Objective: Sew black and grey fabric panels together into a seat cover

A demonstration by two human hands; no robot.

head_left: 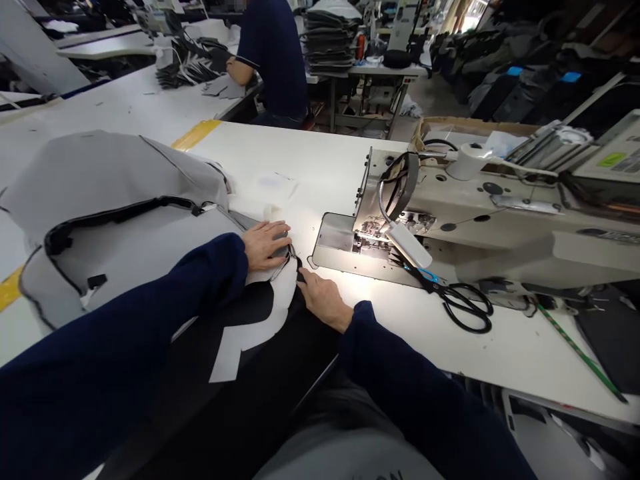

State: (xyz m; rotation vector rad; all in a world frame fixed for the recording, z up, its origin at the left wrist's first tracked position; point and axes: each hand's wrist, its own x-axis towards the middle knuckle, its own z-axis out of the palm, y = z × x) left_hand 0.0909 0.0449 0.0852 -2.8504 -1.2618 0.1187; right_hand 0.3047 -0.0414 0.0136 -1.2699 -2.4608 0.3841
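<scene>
My left hand [265, 247] lies flat on the edge of a grey sewn fabric piece [125, 167], its fingers stretched out toward the right. Dark seam edges run along this bulky piece, which spreads over the table to the left. My right hand [324, 298] is closed on the edge of black fabric [280, 373], thumb and fingers pinched at its rim. Between the hands a curved white strip [265, 333] lies on the black fabric. To the right of both hands is a sewing machine [425, 207], its lamp lighting the needle area.
Black-handled scissors [465, 303] rest on the table [380, 293] beside the machine. A green stick [583, 353] lies at the right. Across the table sits a co-worker [280, 60] in dark blue. Behind, a stack of dark pieces [330, 40] stands by another table.
</scene>
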